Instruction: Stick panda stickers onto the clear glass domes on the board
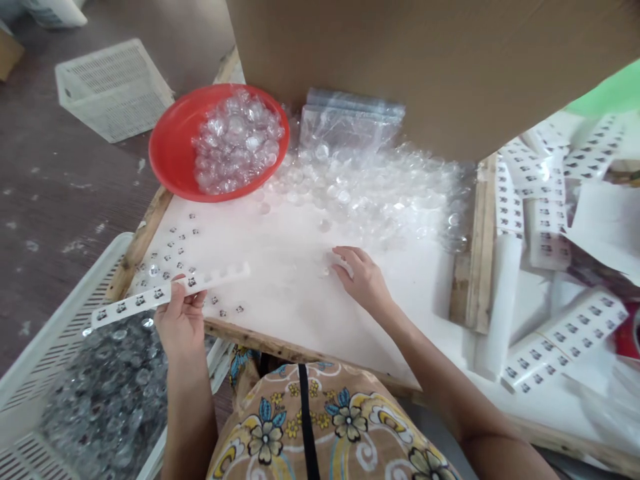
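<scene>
My left hand [181,317] grips a white strip of stickers [140,301], thumb on top and fingers beneath. Small black panda-like prints run along its left part, while its right end looks bare. Over the middle of the white tabletop [300,313], my right hand [364,279] has thumb and forefinger apart. A small clear piece [327,271] lies just by the thumb tip; whether the fingers touch it I cannot tell. Beyond that hand spreads a heap of clear round pieces [380,193]. Several small panda prints [168,258] lie scattered near the strip.
A red basin [173,150] of clear pieces stands at the back left. Below left is a white crate [107,267] with more pieces. A large cardboard box [425,73] borders the back. Wooden edging [483,247] separates sticker rolls [565,340] on the right.
</scene>
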### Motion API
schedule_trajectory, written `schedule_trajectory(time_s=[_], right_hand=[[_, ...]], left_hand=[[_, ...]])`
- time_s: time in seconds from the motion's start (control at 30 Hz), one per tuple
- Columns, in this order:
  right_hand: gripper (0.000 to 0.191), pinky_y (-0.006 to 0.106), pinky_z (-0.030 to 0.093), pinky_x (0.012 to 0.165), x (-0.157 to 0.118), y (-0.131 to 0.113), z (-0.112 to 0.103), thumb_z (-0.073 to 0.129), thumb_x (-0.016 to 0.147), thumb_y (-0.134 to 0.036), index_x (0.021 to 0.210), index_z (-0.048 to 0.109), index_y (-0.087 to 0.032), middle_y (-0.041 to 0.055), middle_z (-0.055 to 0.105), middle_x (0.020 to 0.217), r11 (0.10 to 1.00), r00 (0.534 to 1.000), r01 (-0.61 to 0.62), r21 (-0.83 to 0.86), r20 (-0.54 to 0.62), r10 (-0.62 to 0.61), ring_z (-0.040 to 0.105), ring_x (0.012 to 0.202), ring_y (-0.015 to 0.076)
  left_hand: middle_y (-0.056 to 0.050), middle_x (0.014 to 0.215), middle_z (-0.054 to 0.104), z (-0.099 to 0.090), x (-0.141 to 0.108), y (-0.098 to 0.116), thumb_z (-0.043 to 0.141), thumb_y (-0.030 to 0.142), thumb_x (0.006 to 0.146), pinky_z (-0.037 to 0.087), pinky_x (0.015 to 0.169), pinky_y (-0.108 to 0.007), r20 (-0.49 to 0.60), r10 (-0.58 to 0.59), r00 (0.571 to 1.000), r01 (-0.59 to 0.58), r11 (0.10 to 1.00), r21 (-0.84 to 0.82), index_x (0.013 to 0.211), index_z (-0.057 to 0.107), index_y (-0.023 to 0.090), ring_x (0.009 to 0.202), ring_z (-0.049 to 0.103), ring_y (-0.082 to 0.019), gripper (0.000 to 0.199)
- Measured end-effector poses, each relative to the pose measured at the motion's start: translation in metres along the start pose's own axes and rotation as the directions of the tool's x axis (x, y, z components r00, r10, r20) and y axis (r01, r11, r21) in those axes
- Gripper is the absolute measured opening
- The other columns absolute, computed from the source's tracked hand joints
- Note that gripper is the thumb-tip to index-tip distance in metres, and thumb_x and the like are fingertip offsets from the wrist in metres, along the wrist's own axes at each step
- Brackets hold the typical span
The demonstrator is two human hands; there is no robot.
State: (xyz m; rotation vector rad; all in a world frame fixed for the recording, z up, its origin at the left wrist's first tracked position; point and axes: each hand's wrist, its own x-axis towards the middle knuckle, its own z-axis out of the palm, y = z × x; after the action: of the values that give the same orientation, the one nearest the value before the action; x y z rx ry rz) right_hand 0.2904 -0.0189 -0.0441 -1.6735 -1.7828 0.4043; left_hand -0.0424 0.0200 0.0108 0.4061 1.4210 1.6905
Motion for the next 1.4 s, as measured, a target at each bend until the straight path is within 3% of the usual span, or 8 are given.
schedule_trajectory(time_s=[0.1, 0.27, 0.43, 0.83, 0.97, 1.17, 1.3, 1.4], right_hand=[[0.027, 0.036, 0.057, 0.076, -0.018, -0.012, -0.005, 0.053, 0.091, -0.020, 0.118, 0.056, -0.021, 0.0120, 0.061, 0.112, 0.993, 0.999, -0.012, 0.114, 0.032, 0.008, 0.064, 0.085, 0.0196], [0.023, 0.031, 0.057, 0.072, -0.040, -0.039, 0.004, 0.054, 0.089, -0.018, 0.111, 0.060, -0.019, 0.0089, 0.058, 0.103, 0.945, 0.977, -0.107, 0.310, 0.207, 0.042, 0.063, 0.074, 0.0135], [0.023, 0.028, 0.057, 0.066, -0.041, -0.040, 0.010, 0.053, 0.089, -0.019, 0.108, 0.064, -0.018, 0.0098, 0.058, 0.103, 0.913, 0.939, -0.260, 0.314, 0.302, 0.164, 0.064, 0.071, 0.0129], [0.024, 0.033, 0.054, 0.065, -0.043, -0.022, -0.005, 0.056, 0.092, -0.034, 0.110, 0.064, -0.019, 0.0097, 0.065, 0.107, 0.973, 0.954, -0.230, 0.001, 0.197, 0.225, 0.064, 0.069, 0.0177], [0.017, 0.032, 0.055, 0.066, -0.048, -0.018, -0.008, 0.058, 0.091, -0.031, 0.103, 0.063, -0.020, 0.0084, 0.065, 0.104, 0.980, 0.967, -0.201, 0.005, 0.158, 0.198, 0.065, 0.071, 0.0181], [0.016, 0.038, 0.055, 0.081, -0.050, -0.013, -0.010, 0.055, 0.091, -0.022, 0.105, 0.062, -0.022, 0.0094, 0.067, 0.106, 0.994, 0.986, -0.105, -0.024, 0.126, 0.107, 0.065, 0.095, 0.0245], [0.013, 0.033, 0.054, 0.076, -0.048, -0.018, -0.015, 0.052, 0.093, -0.024, 0.100, 0.063, -0.021, 0.0081, 0.070, 0.104, 0.990, 0.983, -0.133, 0.046, 0.135, 0.125, 0.068, 0.086, 0.0208], [0.015, 0.029, 0.052, 0.068, -0.045, -0.021, -0.015, 0.049, 0.095, -0.025, 0.100, 0.062, -0.022, 0.0047, 0.072, 0.088, 0.976, 0.964, -0.213, 0.056, 0.176, 0.200, 0.068, 0.075, 0.0188]], left_hand=[[-0.001, 0.086, 0.071, 0.002, 0.000, -0.004, 0.088, 0.025, 0.059, 0.062, 0.061, -0.024, 0.016, -0.013, 1.000, 0.013, 1.000, 0.003, 0.082, 0.074, 0.016, 0.073, 0.068, -0.013, 0.028], [-0.001, 0.090, 0.071, 0.014, -0.003, -0.005, 0.087, 0.025, 0.062, 0.061, 0.060, -0.023, 0.072, -0.014, 0.997, 0.014, 1.000, 0.002, 0.085, 0.073, 0.017, 0.074, 0.068, -0.013, 0.027], [-0.001, 0.090, 0.070, 0.015, -0.005, -0.002, 0.084, 0.025, 0.066, 0.060, 0.063, -0.022, 0.079, -0.015, 0.997, 0.014, 1.000, 0.021, 0.086, 0.072, 0.016, 0.074, 0.068, -0.013, 0.024], [-0.003, 0.090, 0.071, 0.010, -0.006, -0.003, 0.085, 0.025, 0.064, 0.060, 0.061, -0.022, 0.037, -0.036, 0.999, 0.035, 0.999, 0.022, 0.083, 0.073, 0.016, 0.072, 0.067, -0.013, 0.024], [-0.002, 0.088, 0.071, 0.012, -0.005, -0.004, 0.085, 0.025, 0.062, 0.061, 0.060, -0.022, 0.046, -0.036, 0.998, 0.036, 0.999, 0.020, 0.084, 0.073, 0.016, 0.071, 0.067, -0.012, 0.026], [-0.002, 0.090, 0.071, 0.011, -0.006, -0.004, 0.085, 0.026, 0.064, 0.061, 0.061, -0.022, 0.055, -0.032, 0.998, 0.031, 0.999, 0.028, 0.083, 0.073, 0.016, 0.072, 0.067, -0.012, 0.025], [-0.002, 0.090, 0.071, 0.010, -0.005, -0.004, 0.084, 0.025, 0.065, 0.061, 0.061, -0.022, 0.056, -0.030, 0.998, 0.028, 0.999, 0.027, 0.083, 0.072, 0.016, 0.073, 0.068, -0.013, 0.024], [-0.002, 0.091, 0.071, 0.010, -0.005, -0.004, 0.083, 0.026, 0.066, 0.060, 0.062, -0.022, 0.051, -0.026, 0.998, 0.024, 0.999, 0.047, 0.084, 0.072, 0.017, 0.072, 0.068, -0.012, 0.024]])
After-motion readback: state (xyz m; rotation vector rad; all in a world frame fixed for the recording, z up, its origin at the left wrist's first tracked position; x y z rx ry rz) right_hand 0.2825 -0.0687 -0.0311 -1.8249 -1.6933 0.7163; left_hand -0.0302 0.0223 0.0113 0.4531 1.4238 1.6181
